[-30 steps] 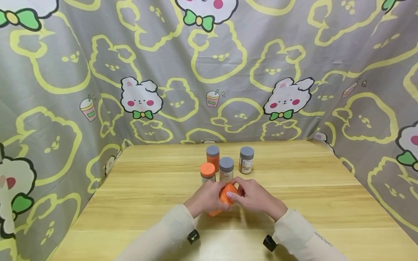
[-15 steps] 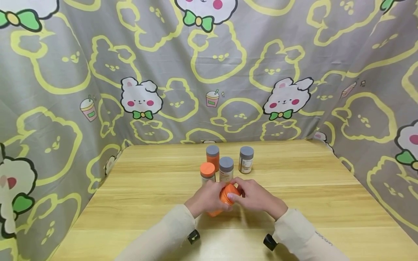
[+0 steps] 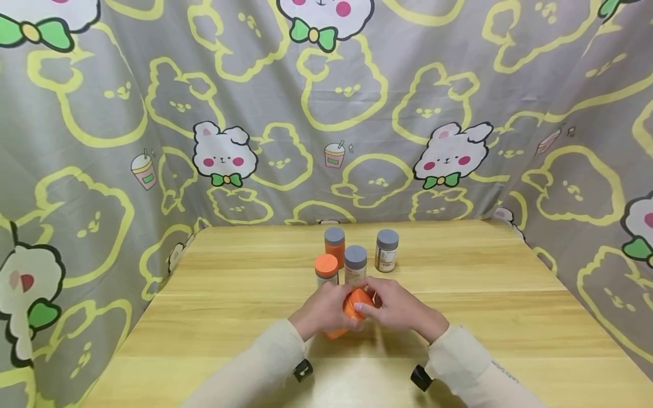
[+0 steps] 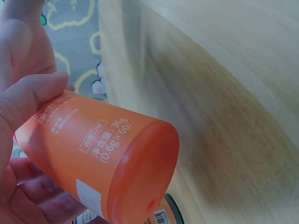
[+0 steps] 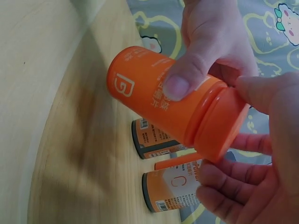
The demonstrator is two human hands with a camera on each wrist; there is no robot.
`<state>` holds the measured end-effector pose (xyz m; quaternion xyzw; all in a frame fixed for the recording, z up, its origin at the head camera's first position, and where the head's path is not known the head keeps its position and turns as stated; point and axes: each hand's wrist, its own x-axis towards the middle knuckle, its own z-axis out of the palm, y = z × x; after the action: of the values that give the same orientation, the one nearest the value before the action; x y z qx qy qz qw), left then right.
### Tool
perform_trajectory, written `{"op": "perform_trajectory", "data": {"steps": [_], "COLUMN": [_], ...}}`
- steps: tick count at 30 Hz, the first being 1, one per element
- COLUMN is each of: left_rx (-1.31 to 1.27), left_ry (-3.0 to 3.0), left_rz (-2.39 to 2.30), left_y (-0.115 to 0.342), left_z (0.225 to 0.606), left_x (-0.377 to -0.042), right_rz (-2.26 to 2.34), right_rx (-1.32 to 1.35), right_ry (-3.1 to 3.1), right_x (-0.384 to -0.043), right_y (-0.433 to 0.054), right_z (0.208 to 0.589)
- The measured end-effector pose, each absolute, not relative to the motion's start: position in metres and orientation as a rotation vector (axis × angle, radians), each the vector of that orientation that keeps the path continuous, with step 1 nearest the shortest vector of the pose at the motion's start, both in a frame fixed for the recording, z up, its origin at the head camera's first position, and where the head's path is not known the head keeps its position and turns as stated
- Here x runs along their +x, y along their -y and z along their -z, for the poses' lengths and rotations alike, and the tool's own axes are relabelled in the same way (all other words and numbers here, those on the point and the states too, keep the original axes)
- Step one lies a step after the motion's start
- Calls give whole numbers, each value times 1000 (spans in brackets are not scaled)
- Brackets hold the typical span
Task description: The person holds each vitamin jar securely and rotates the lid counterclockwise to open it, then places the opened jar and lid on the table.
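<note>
An orange supplement bottle (image 5: 149, 88) with white lettering is held tilted, its orange cap (image 5: 222, 123) seated on the neck. My left hand (image 3: 322, 311) grips the body; in the left wrist view the thumb lies along its upper side and the base faces the camera. My right hand (image 3: 400, 306) holds the cap, thumb on one side and fingers curled on the other. Just beyond the hands stand a bottle with an orange lid (image 3: 326, 265) and a pale bottle with a grey lid (image 3: 355, 259), their lower parts partly hidden by the hands.
Behind these stands an orange bottle with a grey lid (image 3: 334, 252). To its right, apart from the group, is another grey-lidded bottle (image 3: 387, 255) with a white label. Everything rests on a wooden table (image 3: 229, 272), and a patterned curtain (image 3: 285, 164) hangs behind and at both sides.
The head view has shifted slightly, so the standing bottles and curtain sit a little further right. Both hands keep their hold on the orange bottle and its cap.
</note>
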<state>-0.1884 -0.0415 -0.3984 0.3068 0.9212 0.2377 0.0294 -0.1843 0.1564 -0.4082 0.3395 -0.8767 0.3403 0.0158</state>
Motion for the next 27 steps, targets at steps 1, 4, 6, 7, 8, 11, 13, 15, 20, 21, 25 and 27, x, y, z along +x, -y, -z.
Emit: {"op": "perform_trajectory", "data": {"steps": [1,4,6,7,8,11,13,15,20,21,25,27], "left_rx": [947,955,963,964,969,986,996,995,971,970,971,981], "left_ry": [-2844,-2854,-2859,-2860,-2860,-2855,-2859,-2859,-2856,-2855,-2850,-2849], "left_rz": [-726,-716,-718,-718,-720,-718,-716,-726,-742,-741,-762,-781], "left_y": [42,42,42,41,41,39,39,39,39,39,40,40], "left_z": [399,399,399,398,398,398,397,397,396,396,397,397], "left_x": [-189,-190,-191,-192,-192,-193,-192,-192,-191,-191,-191,-191], "right_rz": [-1066,-1071,-1067,-1060,-1055,-1043,-1045,-1059,-1092,-1088,-1081,-1080], "right_rx": [1072,1100,1091,1076,1060,1019,1009,1019,1068,1076,1083,1061], "right_ry": [2721,2713,2714,2717,2724,2752,2757,2748,2711,2710,2705,2703], "right_x": [-184,-184,-184,-184,-184,-185,-185,-185,-184,-183,-181,-181], "right_y": [-156,-156,-157,-157,-157,-158,-158,-157,-157,-158,-158,-158], "right_z": [408,407,406,406,406,406,407,407,406,406,405,405]}}
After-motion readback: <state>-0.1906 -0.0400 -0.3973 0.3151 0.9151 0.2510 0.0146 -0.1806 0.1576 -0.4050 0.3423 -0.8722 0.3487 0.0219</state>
